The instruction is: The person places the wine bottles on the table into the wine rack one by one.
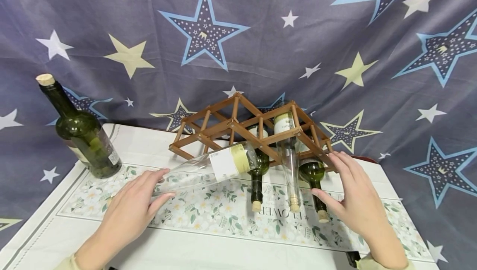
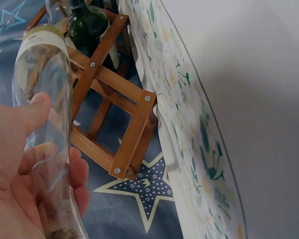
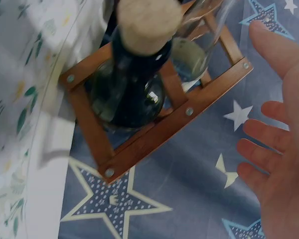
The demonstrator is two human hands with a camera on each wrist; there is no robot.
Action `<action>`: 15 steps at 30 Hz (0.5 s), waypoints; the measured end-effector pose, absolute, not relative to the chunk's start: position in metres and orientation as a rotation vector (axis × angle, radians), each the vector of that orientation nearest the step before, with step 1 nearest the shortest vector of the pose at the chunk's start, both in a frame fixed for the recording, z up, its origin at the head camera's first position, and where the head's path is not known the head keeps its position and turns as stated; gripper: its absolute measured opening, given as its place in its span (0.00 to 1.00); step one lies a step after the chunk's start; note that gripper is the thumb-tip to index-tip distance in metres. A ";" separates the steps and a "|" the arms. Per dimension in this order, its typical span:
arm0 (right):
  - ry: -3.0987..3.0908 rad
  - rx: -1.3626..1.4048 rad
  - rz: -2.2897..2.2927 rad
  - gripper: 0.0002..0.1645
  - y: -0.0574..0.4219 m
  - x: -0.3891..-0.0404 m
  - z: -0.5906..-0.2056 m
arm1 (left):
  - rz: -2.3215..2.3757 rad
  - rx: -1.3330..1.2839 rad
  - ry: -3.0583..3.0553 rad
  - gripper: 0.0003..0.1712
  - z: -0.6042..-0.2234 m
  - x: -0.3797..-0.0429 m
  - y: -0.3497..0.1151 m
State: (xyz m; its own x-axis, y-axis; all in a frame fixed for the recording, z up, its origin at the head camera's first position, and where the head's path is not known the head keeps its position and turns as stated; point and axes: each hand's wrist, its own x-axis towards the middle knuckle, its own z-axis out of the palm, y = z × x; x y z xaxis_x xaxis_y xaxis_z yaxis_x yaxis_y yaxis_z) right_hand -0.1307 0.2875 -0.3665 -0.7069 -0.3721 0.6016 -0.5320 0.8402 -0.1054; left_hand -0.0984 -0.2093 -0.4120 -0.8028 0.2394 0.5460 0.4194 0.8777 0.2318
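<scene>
The left hand [image 1: 136, 199] is clamping its fingers [image 2: 78, 172] round a clear bottle [image 1: 208, 170] near the neck, its base pointing toward the wooden rack [image 1: 232, 124] by the back edge of the bench [image 1: 205, 249]. The right hand [image 1: 354, 195] is holding its fingers apart beside the rack's right end; contact is unclear. Steadying the rack and keeping the base high would probably spare the racked bottles [image 1: 262, 164] a knock.
</scene>
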 end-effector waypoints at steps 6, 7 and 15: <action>-2.440 0.624 0.374 0.59 0.301 -0.129 -0.372 | -0.477 -0.434 -2.545 0.33 -0.415 -0.095 -0.210; -2.440 0.621 0.375 0.59 0.303 -0.128 -0.373 | -0.478 -0.427 -2.548 0.33 -0.416 -0.094 -0.210; -2.491 0.575 0.382 0.60 0.318 -0.124 -0.380 | -0.513 -0.335 -2.600 0.33 -0.420 -0.092 -0.209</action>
State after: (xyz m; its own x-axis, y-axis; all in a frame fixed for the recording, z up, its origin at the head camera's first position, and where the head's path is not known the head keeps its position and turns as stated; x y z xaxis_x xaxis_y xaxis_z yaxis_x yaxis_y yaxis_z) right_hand -0.1245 0.3177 -0.3800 -0.7574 -0.3184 0.5701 -0.4744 0.8682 -0.1454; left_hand -0.0918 -0.2089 -0.4196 -0.8615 0.1437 0.4870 0.3179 0.9005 0.2966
